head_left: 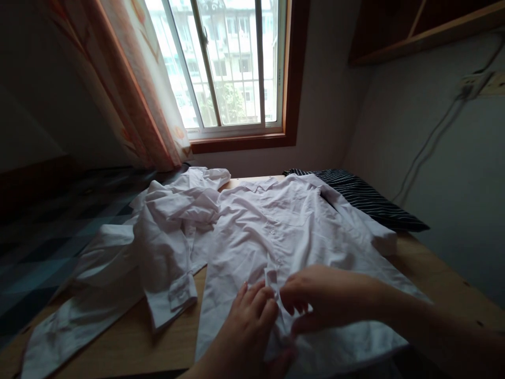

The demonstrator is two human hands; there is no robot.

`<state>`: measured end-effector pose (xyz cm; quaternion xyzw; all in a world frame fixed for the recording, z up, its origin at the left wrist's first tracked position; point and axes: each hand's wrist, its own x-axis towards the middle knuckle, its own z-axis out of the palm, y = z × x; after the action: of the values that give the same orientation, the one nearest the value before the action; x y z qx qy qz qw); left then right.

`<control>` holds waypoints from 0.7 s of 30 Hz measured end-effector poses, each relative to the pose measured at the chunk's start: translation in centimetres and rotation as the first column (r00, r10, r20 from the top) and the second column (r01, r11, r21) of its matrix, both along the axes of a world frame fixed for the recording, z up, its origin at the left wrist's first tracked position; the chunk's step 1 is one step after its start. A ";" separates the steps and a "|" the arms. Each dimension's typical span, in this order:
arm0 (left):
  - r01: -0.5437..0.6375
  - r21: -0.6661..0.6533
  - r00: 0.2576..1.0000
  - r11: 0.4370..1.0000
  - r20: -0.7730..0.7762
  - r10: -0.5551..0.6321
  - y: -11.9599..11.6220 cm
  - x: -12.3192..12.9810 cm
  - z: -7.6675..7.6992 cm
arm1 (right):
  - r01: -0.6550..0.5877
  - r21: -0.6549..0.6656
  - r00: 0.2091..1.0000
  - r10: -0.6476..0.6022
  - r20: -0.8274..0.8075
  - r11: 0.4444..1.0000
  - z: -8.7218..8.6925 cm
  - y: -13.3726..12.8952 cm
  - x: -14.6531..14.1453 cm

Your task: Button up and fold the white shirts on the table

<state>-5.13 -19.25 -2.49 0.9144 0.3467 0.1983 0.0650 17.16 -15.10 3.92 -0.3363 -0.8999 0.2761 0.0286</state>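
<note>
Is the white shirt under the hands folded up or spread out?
Spread out: the shirt lies flat, though wrinkled, its collar toward the window and one sleeve out to the side.

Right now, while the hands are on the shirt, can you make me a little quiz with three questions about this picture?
1. True or false: the shirt under the left hand and right hand has its collar at the end nearer the window.

2. Which pattern is on the black cloth to the right, beyond the shirt's sleeve?
A) dots
B) stripes
C) hearts

3. Fill in the blank: an orange and white ______ hangs at the left side of the window.

Key: 1 true; 2 B; 3 curtain.
</note>
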 end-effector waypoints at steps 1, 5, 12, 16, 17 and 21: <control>-0.002 -0.002 1.000 1.000 -0.008 0.002 0.0 0.0 -0.1 | 0.003 0.013 1.000 -0.003 0.014 1.000 -0.7 -1.3 0.1; -0.002 0.016 0.999 1.000 -0.039 0.003 -0.1 0.0 -0.3 | 0.090 0.141 0.996 -0.087 -0.028 0.986 -4.2 -3.9 0.3; -0.024 0.057 0.998 0.998 -0.048 0.027 -0.8 0.1 -0.1 | 0.081 -0.081 0.953 -0.101 -0.284 0.993 -4.6 -4.4 1.8; -0.032 0.157 0.997 0.987 -0.065 0.043 -1.0 1.1 -0.5 | 0.143 -0.242 0.904 -0.226 -0.364 0.960 -3.4 -4.2 3.7; -0.041 0.191 0.996 0.981 -0.074 0.056 -1.1 1.4 -0.7 | 0.163 -0.258 0.886 -0.256 -0.386 0.952 -3.2 -4.1 4.1; -0.056 0.307 0.987 0.950 -0.126 0.099 -1.1 2.2 -1.4 | 0.186 -0.305 0.823 -0.318 -0.471 0.934 -2.9 -3.5 4.9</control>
<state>-2.95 -20.33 -3.84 0.9109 0.3516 0.1868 -0.1081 22.07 -18.61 1.05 -0.3680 -0.7654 0.4583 0.2620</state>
